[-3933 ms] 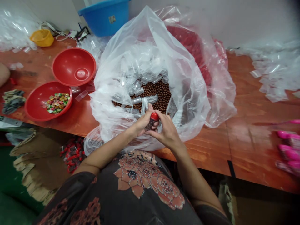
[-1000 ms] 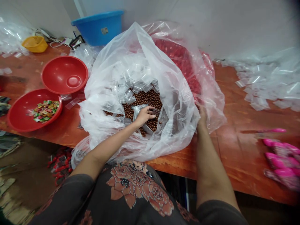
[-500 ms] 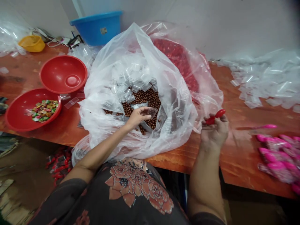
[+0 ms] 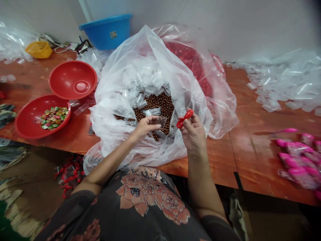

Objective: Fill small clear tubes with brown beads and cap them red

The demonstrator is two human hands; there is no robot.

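Observation:
My left hand [image 4: 144,129] is closed over the open white plastic bag [image 4: 107,129], pinching a small clear plastic sleeve [image 4: 162,122] between thumb and fingers. Below it in the bag lie small round brown balls [image 4: 165,103]. Many clear plastic sleeves [image 4: 142,78] are heaped on the balls toward the back. At the bag's right side, my right hand [image 4: 193,135] grips a red plastic piece [image 4: 188,114] with a rounded end and a loop-like end. The sleeve and the red piece are apart.
Two red bowls [image 4: 56,80] stand on the left, the nearer with wrapped sweets [image 4: 54,117]. Behind are a blue tub [image 4: 106,31] and a bag of red pieces [image 4: 187,62]. Clear sleeves [image 4: 288,80] and pink pieces [image 4: 298,157] lie right; red packed pieces [image 4: 70,174] sit below left.
My right hand has moved left with the red piece, from beyond the bag's right edge to near my left hand. The left hand stays almost in place with the sleeve.

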